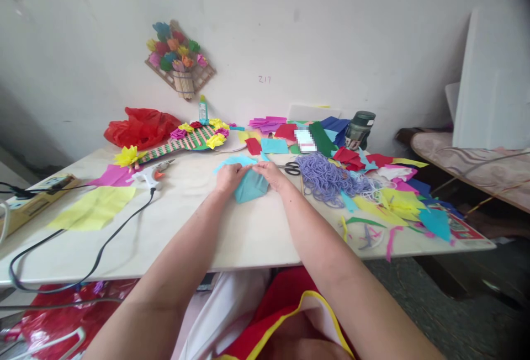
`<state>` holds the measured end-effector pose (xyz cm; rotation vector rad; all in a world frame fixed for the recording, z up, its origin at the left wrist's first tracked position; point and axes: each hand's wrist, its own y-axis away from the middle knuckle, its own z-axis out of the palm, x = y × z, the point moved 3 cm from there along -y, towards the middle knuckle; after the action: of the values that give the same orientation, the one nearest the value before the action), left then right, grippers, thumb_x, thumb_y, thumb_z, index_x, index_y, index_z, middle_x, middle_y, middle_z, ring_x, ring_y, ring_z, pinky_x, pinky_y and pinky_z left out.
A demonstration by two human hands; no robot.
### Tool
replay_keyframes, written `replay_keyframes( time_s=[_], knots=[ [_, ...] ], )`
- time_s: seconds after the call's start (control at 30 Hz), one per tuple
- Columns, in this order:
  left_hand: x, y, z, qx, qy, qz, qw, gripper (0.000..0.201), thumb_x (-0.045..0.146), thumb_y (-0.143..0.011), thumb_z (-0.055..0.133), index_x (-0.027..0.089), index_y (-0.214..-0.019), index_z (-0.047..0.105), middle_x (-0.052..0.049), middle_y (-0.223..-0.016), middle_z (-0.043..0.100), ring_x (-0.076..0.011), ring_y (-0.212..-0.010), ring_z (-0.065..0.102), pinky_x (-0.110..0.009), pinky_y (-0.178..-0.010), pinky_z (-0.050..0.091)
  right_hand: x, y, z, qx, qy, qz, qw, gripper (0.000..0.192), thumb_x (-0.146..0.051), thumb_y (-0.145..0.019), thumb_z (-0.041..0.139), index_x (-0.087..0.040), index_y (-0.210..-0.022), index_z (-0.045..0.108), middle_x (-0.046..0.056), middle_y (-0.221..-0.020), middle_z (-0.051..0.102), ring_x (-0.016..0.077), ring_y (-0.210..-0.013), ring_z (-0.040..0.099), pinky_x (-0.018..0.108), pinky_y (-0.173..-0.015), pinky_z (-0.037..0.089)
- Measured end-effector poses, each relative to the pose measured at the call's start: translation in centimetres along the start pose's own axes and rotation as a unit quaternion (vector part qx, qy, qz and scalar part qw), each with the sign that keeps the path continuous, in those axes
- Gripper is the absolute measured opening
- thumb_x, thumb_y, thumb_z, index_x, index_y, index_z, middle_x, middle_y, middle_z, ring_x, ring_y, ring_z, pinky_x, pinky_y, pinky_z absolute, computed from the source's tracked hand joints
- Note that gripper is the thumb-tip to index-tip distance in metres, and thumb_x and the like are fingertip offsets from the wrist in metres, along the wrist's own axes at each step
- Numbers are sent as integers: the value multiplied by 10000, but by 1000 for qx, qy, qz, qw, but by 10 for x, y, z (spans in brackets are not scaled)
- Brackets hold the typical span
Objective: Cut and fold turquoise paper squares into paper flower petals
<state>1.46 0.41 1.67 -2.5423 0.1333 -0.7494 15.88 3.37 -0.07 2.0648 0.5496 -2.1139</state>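
The white table (pixel 232 238) carries the work: a heap of purple cord (pixel 327 178) to the right, a glue gun (pixel 151 174) with its black cable to the left, scissors (pixel 293 168) just behind the hands, all within easy reach. At the middle lies 1 teal paper (pixel 251 186), folded and flat on the table. The left hand (pixel 229 176) presses its left edge, fingers curled down onto it; the right hand (pixel 271 174) pinches its upper right edge, seemingly to hold a crease. The paper looks thin, matte and creased, with a lighter blue sheet (pixel 234 161) behind it.
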Motion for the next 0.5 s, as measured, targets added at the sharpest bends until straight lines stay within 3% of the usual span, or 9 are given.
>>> replay_keyframes(
  time_s=[0.1, 0.2, 0.37, 0.5],
  knots=[
    [-5, 0, -2, 39, 53, -53, 996, 489, 550, -759, 430, 179, -449, 358, 26, -455, 301, -97, -500, 263, -252, -499, 182, 4, -2, -5, 43, -63, 37, 996, 413, -545, -636, 618, -161, -787, 613, 27, -679, 605, 150, -633, 542, 282, -595, 419],
    [-12, -1, -2, 73, 108, -84, 988, 484, 561, -752, 424, 185, -466, 318, 36, -463, 260, -94, -505, 234, -245, -486, 185, 5, -1, -5, 9, -104, 73, 992, 462, -593, -641, 596, -169, -826, 585, 31, -647, 601, 151, -567, 545, 293, -534, 433],
    [-23, -2, -1, 122, 150, -116, 974, 453, 522, -758, 423, 188, -479, 301, 37, -479, 255, -93, -517, 229, -239, -481, 195, 0, 6, 3, -52, -79, 91, 991, 410, -483, -586, 701, -166, -799, 551, 23, -634, 601, 135, -517, 544, 302, -502, 462],
    [-25, -3, 1, 135, 169, -133, 967, 428, 499, -766, 419, 193, -489, 302, 34, -488, 247, -97, -522, 242, -248, -479, 189, 1, 5, 7, -18, -52, 76, 996, 338, -365, -569, 735, -155, -764, 555, 15, -619, 598, 128, -503, 542, 281, -465, 448]
  ],
)
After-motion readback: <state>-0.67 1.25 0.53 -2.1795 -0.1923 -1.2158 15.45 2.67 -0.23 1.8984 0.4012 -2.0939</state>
